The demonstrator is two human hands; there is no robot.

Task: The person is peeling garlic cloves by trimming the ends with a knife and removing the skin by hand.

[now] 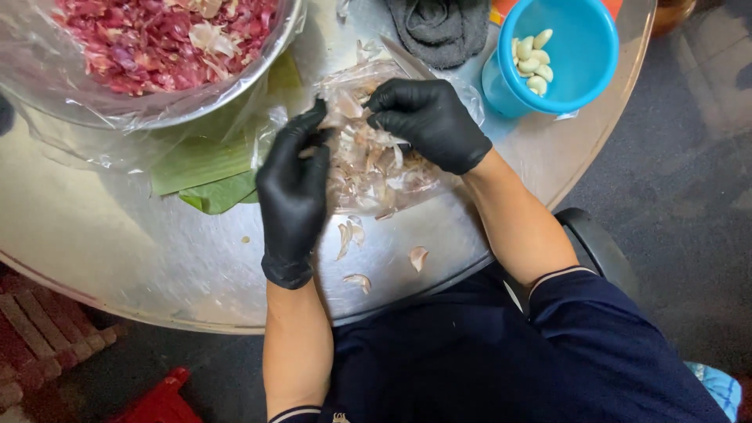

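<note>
Both my hands wear black gloves and meet over a clear plastic bag (376, 176) full of pale garlic skins. My left hand (294, 188) pinches a garlic clove (343, 106) at its fingertips. My right hand (427, 121) is closed on a knife, whose blade (403, 56) sticks out beyond the fingers, close to the clove. A blue plastic cup (583, 55) at the upper right holds several peeled garlic cloves (533, 61).
A metal bowl (286, 35) lined with plastic holds red onion skins at the upper left. Green leaves (207, 176) lie under it. A grey cloth (442, 27) lies at the far side. Loose garlic skins (356, 235) dot the round metal table (117, 251). A red stool (160, 399) stands below.
</note>
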